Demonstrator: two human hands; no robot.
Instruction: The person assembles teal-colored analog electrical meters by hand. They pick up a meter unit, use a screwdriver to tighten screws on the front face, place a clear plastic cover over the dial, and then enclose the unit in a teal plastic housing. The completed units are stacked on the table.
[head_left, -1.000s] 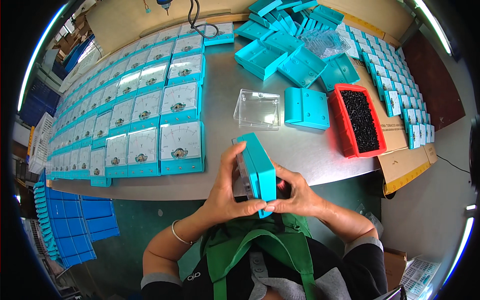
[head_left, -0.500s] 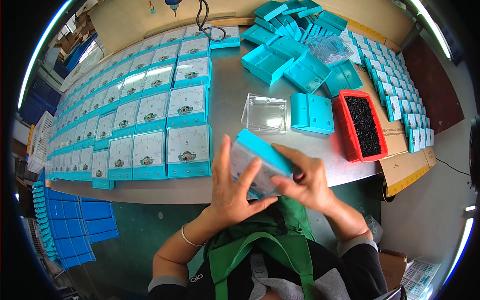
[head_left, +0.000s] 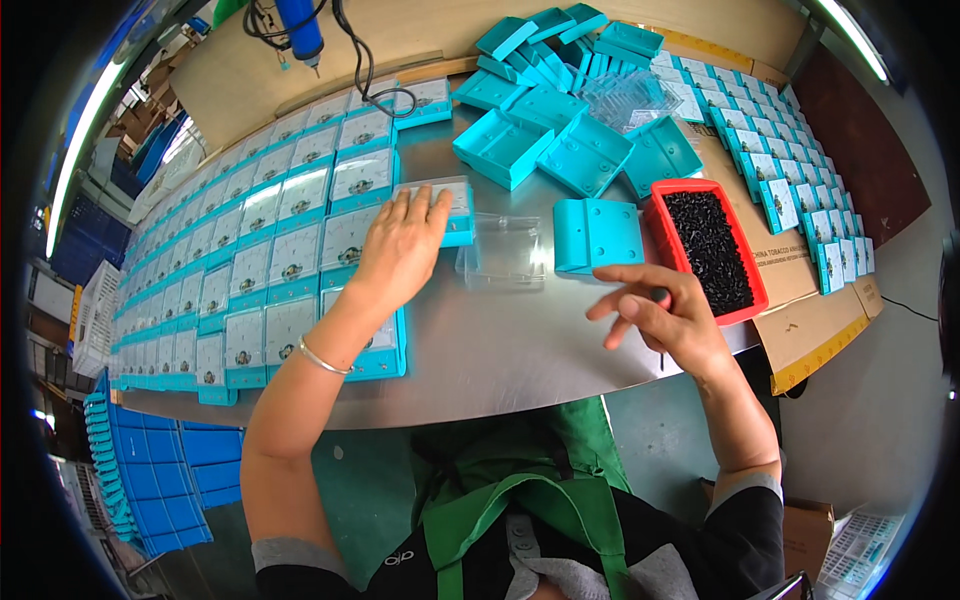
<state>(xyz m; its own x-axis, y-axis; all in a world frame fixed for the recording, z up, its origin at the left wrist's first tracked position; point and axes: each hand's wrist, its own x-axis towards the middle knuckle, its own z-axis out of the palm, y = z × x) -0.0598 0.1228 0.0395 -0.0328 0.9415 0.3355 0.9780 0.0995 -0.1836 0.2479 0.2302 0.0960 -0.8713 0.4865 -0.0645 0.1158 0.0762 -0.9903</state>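
My left hand (head_left: 405,240) is laid over a teal panel meter (head_left: 461,200) with a clear front, fingers stretched across its face; the thumb is hidden. The meter sits beside the rows of similar meters (head_left: 300,195), overlapping the edge of a clear plastic cover (head_left: 510,262). My right hand (head_left: 665,315) hovers over the near table edge, its fingers loosely spread. Tucked in it is a slim dark tool (head_left: 661,297) like a small screwdriver, mostly hidden by the fingers. Just beyond lies a teal housing (head_left: 598,236), face down.
A red bin (head_left: 708,250) of small black parts stands right of the housing. Teal housings (head_left: 585,155) and clear covers (head_left: 630,100) are heaped at the back. More meters (head_left: 780,205) stand on cardboard at right. A blue power driver (head_left: 300,30) hangs at back left with cables.
Both hands were on the meter in front of my body. My left hand has carried it away to the left; my right hand has let go and moved right. The view has shifted slightly.
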